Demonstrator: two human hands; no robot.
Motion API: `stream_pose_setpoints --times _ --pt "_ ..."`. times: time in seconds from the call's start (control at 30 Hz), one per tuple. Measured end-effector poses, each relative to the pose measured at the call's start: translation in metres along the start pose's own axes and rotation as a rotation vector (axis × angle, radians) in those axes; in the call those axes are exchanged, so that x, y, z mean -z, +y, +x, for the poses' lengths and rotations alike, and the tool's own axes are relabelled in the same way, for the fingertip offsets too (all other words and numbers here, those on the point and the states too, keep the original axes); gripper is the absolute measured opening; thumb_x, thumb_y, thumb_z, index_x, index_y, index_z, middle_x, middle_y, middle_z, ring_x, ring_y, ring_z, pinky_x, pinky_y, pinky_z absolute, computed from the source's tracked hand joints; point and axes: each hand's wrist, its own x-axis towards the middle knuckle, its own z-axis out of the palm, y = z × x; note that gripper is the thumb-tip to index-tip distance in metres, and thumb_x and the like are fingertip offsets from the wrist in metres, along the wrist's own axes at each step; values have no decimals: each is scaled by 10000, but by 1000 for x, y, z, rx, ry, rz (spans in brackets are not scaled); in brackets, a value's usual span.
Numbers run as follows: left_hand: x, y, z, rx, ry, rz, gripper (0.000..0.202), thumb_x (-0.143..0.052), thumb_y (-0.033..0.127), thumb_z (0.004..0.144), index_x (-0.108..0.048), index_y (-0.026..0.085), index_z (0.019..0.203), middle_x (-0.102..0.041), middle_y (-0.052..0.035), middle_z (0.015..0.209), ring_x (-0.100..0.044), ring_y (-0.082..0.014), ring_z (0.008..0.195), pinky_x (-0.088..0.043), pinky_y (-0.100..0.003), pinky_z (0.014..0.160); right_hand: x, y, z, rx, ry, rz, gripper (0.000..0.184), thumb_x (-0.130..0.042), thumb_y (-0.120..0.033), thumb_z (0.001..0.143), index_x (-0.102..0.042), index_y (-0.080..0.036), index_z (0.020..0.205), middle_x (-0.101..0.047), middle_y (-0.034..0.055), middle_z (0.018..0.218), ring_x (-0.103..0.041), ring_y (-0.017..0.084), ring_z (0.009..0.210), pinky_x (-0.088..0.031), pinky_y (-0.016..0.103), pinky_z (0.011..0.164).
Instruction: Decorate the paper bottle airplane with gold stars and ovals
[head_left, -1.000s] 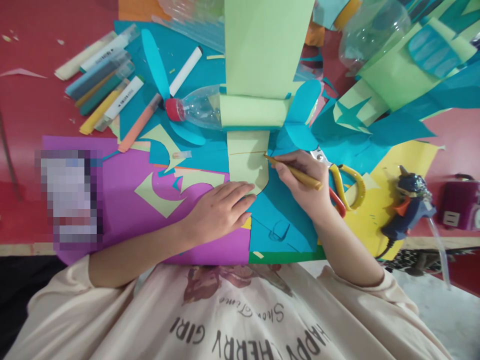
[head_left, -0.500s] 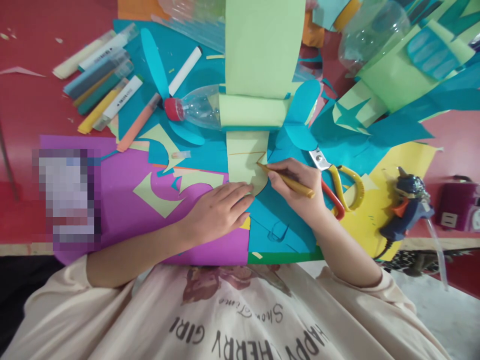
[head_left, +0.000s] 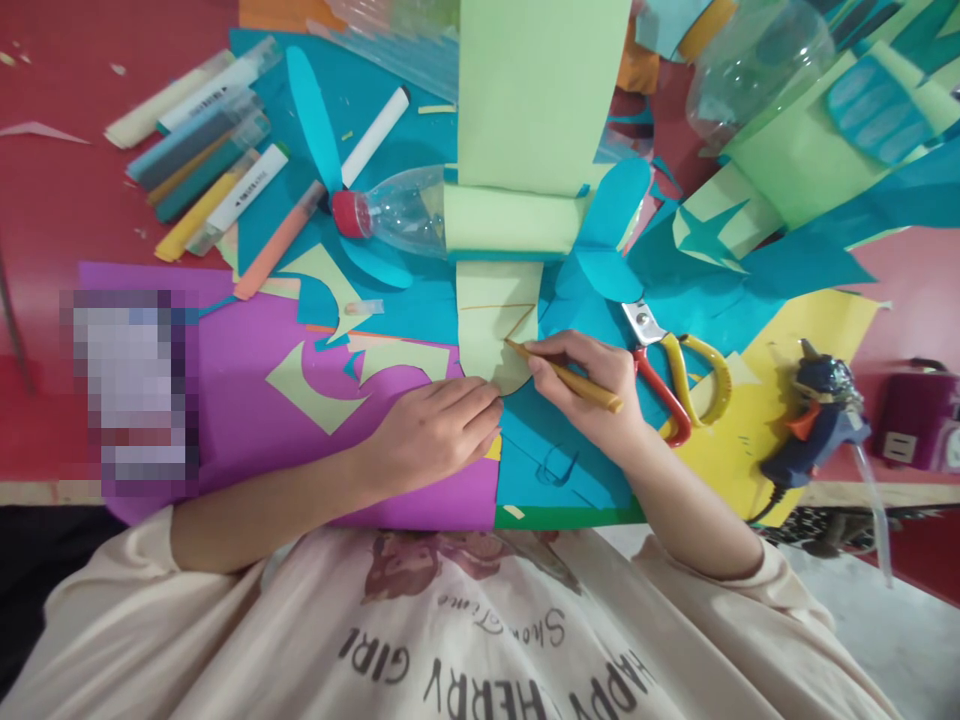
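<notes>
My right hand (head_left: 592, 395) is closed around a yellow-brown pencil (head_left: 566, 378), whose tip rests on a light green paper strip (head_left: 495, 320). Thin pencil lines, one horizontal and one diagonal, show on that strip. My left hand (head_left: 435, 430) lies flat with fingers stretched out, pressing the strip's rounded lower end against the teal paper (head_left: 555, 450) underneath. The strip runs up to a plastic bottle (head_left: 397, 215) wrapped in green paper, with teal petal shapes (head_left: 607, 215) stuck around it.
Scissors (head_left: 675, 370) with yellow and red handles lie just right of my right hand. A glue gun (head_left: 817, 410) rests on yellow paper at the right. Several markers (head_left: 210, 170) lie at the upper left on the red table. Purple paper (head_left: 247, 420) covers the near left.
The pencil tip has moved down and left across the green strip, leaving a diagonal line under the horizontal one. My left hand has stayed pressed on the strip.
</notes>
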Motion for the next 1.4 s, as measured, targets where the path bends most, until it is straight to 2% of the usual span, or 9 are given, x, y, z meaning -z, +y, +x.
stream_pose_setpoints --times 0.2,0.47,0.6,0.9,1.4 --pt "0 1 -4 -6 19 34 236 -474 151 963 -699 145 896 -752 -55 1013 -713 -159 910 -588 -269 769 -3 -2 -3 19 -23 7 65 -631 -241 832 -685 -204 836 -735 19 762 -669 130 633 -536 234 580" --pt "3 1 -1 9 61 8 274 -468 160 957 -682 154 785 -764 -49 928 -729 -159 852 -592 -266 738 -3 -8 -2 60 -113 -23 103 -601 -278 864 -669 -204 840 -741 31 772 -665 118 613 -524 219 548" --pt "3 -1 -1 -4 64 -19 249 -498 154 941 -681 140 772 -767 -50 885 -730 -167 783 -598 -284 701 -5 -8 -2 104 -116 -8 91 -600 -267 869 -662 -205 842 -740 28 767 -679 117 637 -527 209 559" --pt "6 -1 0 5 71 -5 278 -476 159 954 -670 161 755 -774 -23 886 -740 -141 793 -580 -255 675 -9 -8 -5 151 -112 0 84 -596 -219 869 -665 -175 848 -738 48 757 -704 121 660 -542 189 592" --pt "7 1 2 6 116 -9 297 -450 149 964 -656 144 751 -770 -23 818 -741 -132 729 -570 -242 637 -9 -9 -4 188 -230 8 150 -565 -247 909 -679 -149 912 -761 75 813 -716 132 687 -541 204 596"
